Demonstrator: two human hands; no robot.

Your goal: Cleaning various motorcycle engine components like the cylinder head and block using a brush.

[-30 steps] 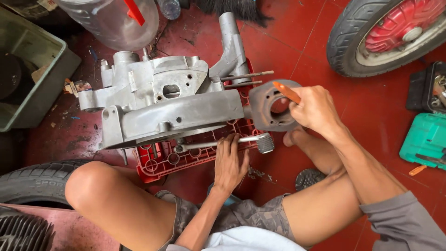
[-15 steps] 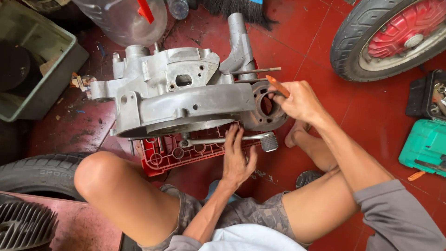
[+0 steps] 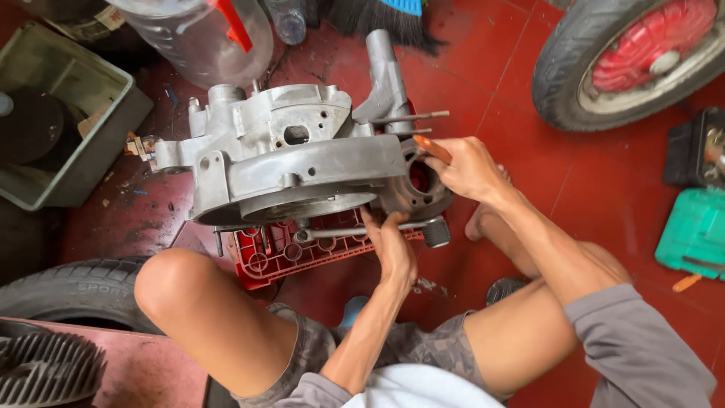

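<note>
A grey metal engine case [image 3: 287,162] rests on a red plastic crate [image 3: 276,253] on the red floor. At its right end sits a round grey flange part [image 3: 411,193] with a large hole. My right hand [image 3: 468,170] holds an orange-handled tool [image 3: 432,149] against the top of that flange. My left hand [image 3: 393,249] reaches up from below, fingers touching the flange's lower edge beside a steel socket wrench [image 3: 370,229] lying on the crate.
A green bin [image 3: 75,128] stands at the left, a clear plastic jug [image 3: 200,38] behind the case. A scooter wheel with red hub [image 3: 627,68] is at the top right, a teal tool case [image 3: 695,234] at the right, a tyre [image 3: 68,291] at the lower left.
My right hand has moved left with the flange part, bringing it up against the engine case's end. My left hand has risen from the crate to the flange's lower edge.
</note>
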